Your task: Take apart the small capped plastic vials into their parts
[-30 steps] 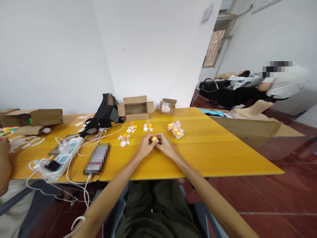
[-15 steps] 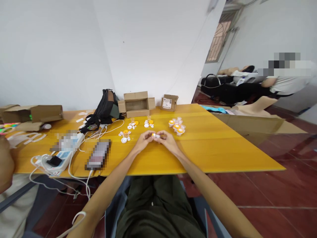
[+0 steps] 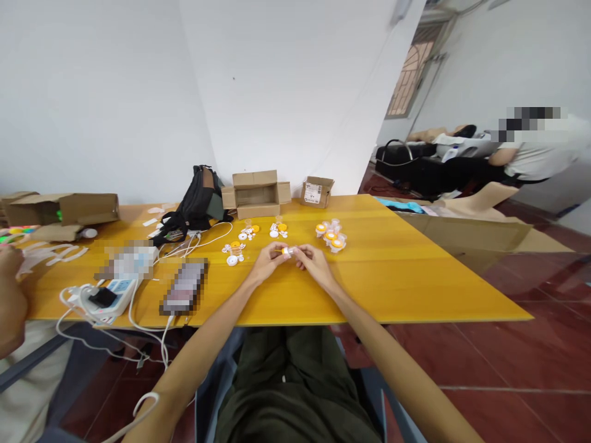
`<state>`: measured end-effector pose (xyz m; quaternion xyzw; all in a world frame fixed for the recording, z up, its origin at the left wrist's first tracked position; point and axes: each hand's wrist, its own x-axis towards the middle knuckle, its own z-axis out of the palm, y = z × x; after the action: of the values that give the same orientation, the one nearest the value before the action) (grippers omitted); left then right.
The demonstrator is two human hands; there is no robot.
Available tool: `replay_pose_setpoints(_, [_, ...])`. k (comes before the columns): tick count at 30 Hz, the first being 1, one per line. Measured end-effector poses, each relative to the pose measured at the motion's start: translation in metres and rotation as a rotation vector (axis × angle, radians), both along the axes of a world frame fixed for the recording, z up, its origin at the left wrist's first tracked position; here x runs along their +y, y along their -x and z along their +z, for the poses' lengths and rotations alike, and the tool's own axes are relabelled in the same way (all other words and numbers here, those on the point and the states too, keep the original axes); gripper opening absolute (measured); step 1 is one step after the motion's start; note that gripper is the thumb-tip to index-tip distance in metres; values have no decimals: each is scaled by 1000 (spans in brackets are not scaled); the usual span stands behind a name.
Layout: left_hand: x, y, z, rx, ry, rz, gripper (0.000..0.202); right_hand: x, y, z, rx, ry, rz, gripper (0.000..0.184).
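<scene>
Above the near middle of the table, my left hand [image 3: 268, 261] and my right hand [image 3: 314, 263] meet around a small clear plastic container with white and orange parts [image 3: 288, 251]. Fingers of my left hand pinch its orange end, while those of my right hand close on its clear end. Its finer details are too small to make out. Right of my hands stands a cluster of clear containers with orange-and-white tops [image 3: 331, 235]. Loose white discs and orange rings lie in small groups, one group [image 3: 234, 252] just left of my left hand.
An open cardboard box [image 3: 257, 195] and a smaller box [image 3: 317, 191] stand by the wall, beside a black backpack [image 3: 196, 197]. On the left are a phone [image 3: 184, 286], a power strip [image 3: 122, 292] and white cables. Another person's arm [image 3: 10, 301] shows at the left edge.
My right fingers have shifted their grip around the clear end of the container. Both hands stay in nearly the same place. The co-worker's hand at the left edge has come further into view.
</scene>
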<state>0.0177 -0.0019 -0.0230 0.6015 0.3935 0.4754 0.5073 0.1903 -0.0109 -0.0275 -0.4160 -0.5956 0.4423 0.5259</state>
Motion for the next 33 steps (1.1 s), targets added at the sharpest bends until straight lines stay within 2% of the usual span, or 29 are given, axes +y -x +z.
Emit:
replay_pose_setpoints(8, [1, 0, -1, -24, 11, -1, 35, -2, -1, 5, -75, -105, 61, 39])
replay_pose_setpoints(11, [-1, -1, 0, -30, 2, -17, 34, 1, -1, 2, -98, -101, 27, 42])
replay_pose_setpoints(15, [-2, -1, 0, -14, 5, -28, 34, 2, 0, -4, -118, -71, -5, 34])
replay_pose_setpoints(20, [-1, -1, 1, -29, -4, -4, 32, 3, -1, -6, -129, -188, 19, 29])
replay_pose_setpoints(22, [-1, -1, 1, -36, -10, -2, 32, 5, 0, -8, -121, -206, 14, 35])
replay_pose_setpoints(24, [-2, -2, 1, -35, -9, -4, 32, 6, 0, -11, -108, -173, -15, 40])
replay_pose_setpoints(28, [-1, -2, 0, -20, 1, 5, 31, 9, -2, -14, -116, -119, -24, 33])
replay_pose_setpoints(33, [-1, -2, 0, -28, 1, 19, 29, 10, -2, -14, -134, -220, 13, 30])
